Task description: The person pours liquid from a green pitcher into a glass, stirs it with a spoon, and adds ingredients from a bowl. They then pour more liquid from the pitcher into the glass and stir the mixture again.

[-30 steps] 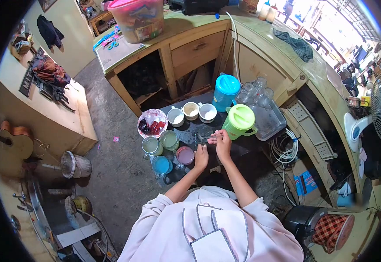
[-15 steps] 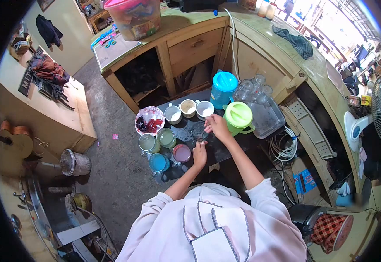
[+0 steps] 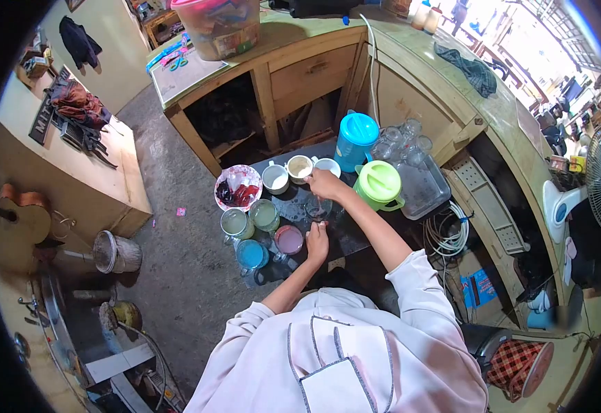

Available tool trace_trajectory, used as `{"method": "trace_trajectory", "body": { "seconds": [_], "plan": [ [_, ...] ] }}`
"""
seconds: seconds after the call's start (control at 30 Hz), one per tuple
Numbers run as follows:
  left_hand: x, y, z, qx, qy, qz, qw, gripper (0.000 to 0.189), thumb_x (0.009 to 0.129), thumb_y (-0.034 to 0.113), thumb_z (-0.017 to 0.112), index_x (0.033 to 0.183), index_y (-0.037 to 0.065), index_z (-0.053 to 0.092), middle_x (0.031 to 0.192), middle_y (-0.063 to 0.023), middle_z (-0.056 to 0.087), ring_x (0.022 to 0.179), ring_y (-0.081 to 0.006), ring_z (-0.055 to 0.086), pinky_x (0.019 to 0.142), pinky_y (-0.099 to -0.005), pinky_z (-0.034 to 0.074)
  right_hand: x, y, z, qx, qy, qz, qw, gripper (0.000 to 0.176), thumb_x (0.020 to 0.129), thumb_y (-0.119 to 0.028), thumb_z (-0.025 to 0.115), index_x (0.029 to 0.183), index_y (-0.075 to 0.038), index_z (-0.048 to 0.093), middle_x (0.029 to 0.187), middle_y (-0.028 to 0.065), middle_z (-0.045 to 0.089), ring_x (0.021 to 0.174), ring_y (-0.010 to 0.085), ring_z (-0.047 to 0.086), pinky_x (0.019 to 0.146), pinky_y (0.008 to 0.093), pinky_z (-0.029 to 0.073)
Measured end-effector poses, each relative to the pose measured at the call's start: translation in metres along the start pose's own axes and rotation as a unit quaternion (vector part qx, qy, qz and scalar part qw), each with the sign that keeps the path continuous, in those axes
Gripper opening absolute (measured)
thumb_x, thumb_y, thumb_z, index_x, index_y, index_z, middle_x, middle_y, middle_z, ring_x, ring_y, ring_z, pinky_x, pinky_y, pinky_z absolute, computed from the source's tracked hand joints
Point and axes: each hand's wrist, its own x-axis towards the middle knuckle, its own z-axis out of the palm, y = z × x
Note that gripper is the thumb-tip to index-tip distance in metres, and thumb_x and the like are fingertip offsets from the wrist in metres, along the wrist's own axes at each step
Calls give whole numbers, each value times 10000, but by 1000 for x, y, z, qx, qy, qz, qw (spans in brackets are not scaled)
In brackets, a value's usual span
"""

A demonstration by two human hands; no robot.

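Note:
A clear glass mug (image 3: 319,208) stands on the dark low table (image 3: 290,204). My left hand (image 3: 317,242) is closed at its near side, where the handle would be. Over the mug, my right hand (image 3: 324,186) has its fingers pinched together; a thin thing seems to reach down from them, too small to name. Behind are a white cup (image 3: 275,179), a cup with a light brown content (image 3: 299,167) and another white cup (image 3: 327,166), partly covered by my right hand. To the left stand a pink-filled glass (image 3: 289,239), a blue-filled glass (image 3: 251,255) and two pale-filled glasses (image 3: 265,215).
A bowl (image 3: 221,182) holds red and dark pieces. Blue (image 3: 357,141) and lime-green pitchers (image 3: 379,184) stand right of the cups. Beyond them are several upturned glasses (image 3: 410,141) and a metal tray (image 3: 424,189). Coiled white cable (image 3: 448,234) hangs at the right.
My right hand has moved left and slightly away from me, its fingers now drawn closer together over the mug. My left hand stays by the mug. The view has shifted slightly.

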Motion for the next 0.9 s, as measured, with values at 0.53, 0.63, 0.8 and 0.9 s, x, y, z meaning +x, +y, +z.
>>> {"method": "trace_trajectory", "body": {
  "seconds": [0.53, 0.63, 0.8, 0.9],
  "plan": [
    [3, 1, -8, 18, -26, -2, 1000, 332, 923, 257, 353, 928, -9, 552, 917, -215, 613, 900, -400, 556, 772, -454, 414, -35, -10, -26, 39, -18, -175, 984, 111, 742, -21, 535, 841, 23, 563, 803, 161, 606, 784, 325, 589, 696, 365, 457],
    [4, 1, -8, 33, -26, -10, 999, 336, 923, 263, 350, 925, -4, 555, 906, -221, 607, 892, -405, 553, 765, -459, 409, -56, -7, -27, 28, 14, -194, 981, 101, 717, 5, 544, 778, 0, 625, 806, 154, 611, 783, 321, 588, 694, 394, 455],
    [3, 1, -11, -7, -50, -4, 999, 361, 916, 331, 337, 953, 6, 491, 889, -298, 538, 862, -460, 490, 751, -525, 353, -77, 2, -17, 44, 38, -194, 979, 157, 711, 64, 547, 809, -2, 650, 805, 119, 620, 760, 258, 603, 672, 330, 479],
    [3, 5, -12, 9, -60, -23, 998, 360, 915, 328, 339, 955, 4, 492, 890, -297, 540, 864, -458, 492, 755, -524, 354, -85, 7, -5, 87, 60, -186, 977, 181, 712, 68, 549, 833, -11, 659, 819, 119, 618, 763, 253, 604, 673, 325, 478]
  ]
}}
